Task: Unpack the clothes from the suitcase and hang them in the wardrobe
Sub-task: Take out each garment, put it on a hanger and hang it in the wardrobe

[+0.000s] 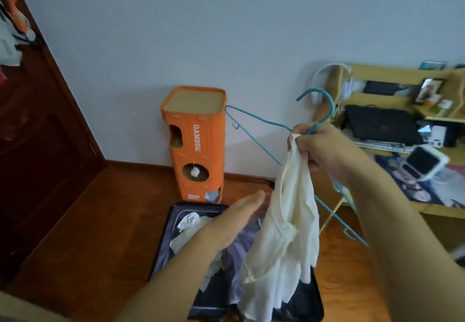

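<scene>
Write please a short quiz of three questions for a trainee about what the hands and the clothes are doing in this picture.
1. True or false: the right hand grips both the blue hanger and the cream garment.
2. The left hand is: A) gripping a shirt, B) open, holding nothing, C) on the orange box.
3. Where do the remaining clothes lie?

Key: 1 true; 2 B; 3 in the open suitcase on the floor.

R hand (319, 145) clenched, L hand (239, 216) flat
</scene>
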